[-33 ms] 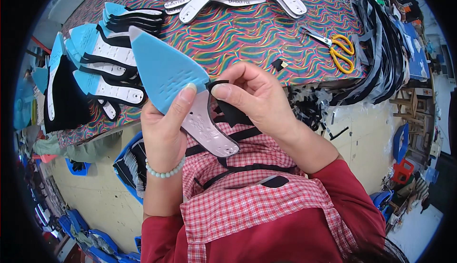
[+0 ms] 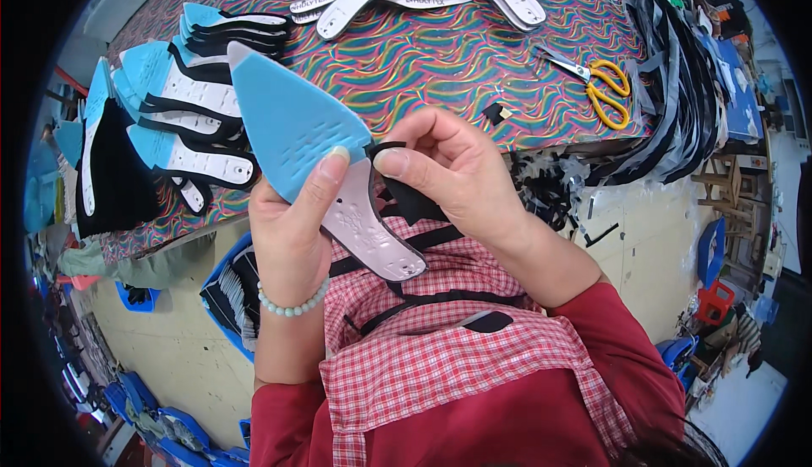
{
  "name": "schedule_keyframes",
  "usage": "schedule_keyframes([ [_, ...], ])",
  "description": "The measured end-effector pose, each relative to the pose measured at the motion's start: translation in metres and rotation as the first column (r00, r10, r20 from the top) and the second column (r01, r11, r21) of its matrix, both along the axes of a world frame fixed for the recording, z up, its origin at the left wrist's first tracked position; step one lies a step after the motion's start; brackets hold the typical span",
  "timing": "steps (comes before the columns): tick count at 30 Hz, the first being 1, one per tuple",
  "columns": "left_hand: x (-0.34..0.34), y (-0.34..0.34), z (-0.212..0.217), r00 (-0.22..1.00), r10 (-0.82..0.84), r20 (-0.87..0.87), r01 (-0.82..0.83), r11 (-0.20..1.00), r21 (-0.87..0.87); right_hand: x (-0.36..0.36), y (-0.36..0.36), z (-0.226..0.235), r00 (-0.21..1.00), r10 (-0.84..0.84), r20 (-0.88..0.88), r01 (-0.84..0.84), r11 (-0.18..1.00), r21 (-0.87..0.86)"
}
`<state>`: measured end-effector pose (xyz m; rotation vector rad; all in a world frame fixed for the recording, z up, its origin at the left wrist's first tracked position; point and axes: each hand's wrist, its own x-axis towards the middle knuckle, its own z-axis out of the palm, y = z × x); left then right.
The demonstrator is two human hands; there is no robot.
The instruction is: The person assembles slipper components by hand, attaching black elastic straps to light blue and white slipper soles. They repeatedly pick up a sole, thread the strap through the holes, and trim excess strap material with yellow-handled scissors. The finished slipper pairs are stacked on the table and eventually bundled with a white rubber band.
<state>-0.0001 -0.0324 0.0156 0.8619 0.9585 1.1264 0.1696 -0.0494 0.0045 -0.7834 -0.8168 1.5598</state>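
Pointed blue-and-white insole (image 2: 292, 120), held up partly over checked apron (image 2: 461, 370), gripped in left hand (image 2: 289, 230) with thumb on top. In right hand (image 2: 469, 175), between narrowly pinched thumb and forefinger, black strip (image 2: 410, 203) at insole's edge. On patterned tabletop (image 2: 406, 69), well apart, yellow-handled scissors (image 2: 584, 73).

Before us stands the table (image 2: 355, 69), with an insole (image 2: 296, 120) in our left hand (image 2: 292, 230) and a strip (image 2: 416, 205) in our right hand (image 2: 452, 171). On it, stacked insoles (image 2: 199, 90) lie left, others (image 2: 372, 0) behind, scissors (image 2: 585, 73) right, near hanging strips (image 2: 668, 86). A bin (image 2: 227, 257) sits below, left.
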Motion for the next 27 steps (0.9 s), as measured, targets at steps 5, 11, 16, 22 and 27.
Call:
schedule_keyframes([
  [5, -0.002, 0.003, -0.007, 0.999, -0.001, -0.05, 0.002, 1.0, 0.009, -0.005, 0.007, -0.006, 0.998, -0.05, -0.023, 0.049, 0.998, -0.047],
  [11, -0.008, 0.004, -0.006, 0.975, -0.044, -0.218, 0.08, 0.984, 0.158, -0.005, 0.009, -0.02, 0.865, -0.333, 0.375, 0.213, 0.921, 0.326],
  [16, -0.001, 0.024, 0.001, 0.932, -0.085, -0.352, 0.259, 0.836, 0.484, 0.011, 0.02, 0.004, 0.712, -0.268, 0.649, -0.144, 0.849, 0.508],
  [22, 0.005, 0.015, 0.014, 0.978, -0.21, -0.006, 0.185, 0.85, 0.493, -0.009, -0.004, 0.016, 0.984, 0.06, 0.17, -0.075, 0.994, 0.08],
  [27, 0.002, 0.001, 0.018, 0.993, -0.099, 0.06, 0.071, 0.931, 0.359, -0.016, -0.02, -0.008, 0.962, -0.153, 0.224, 0.107, 0.973, 0.204],
])
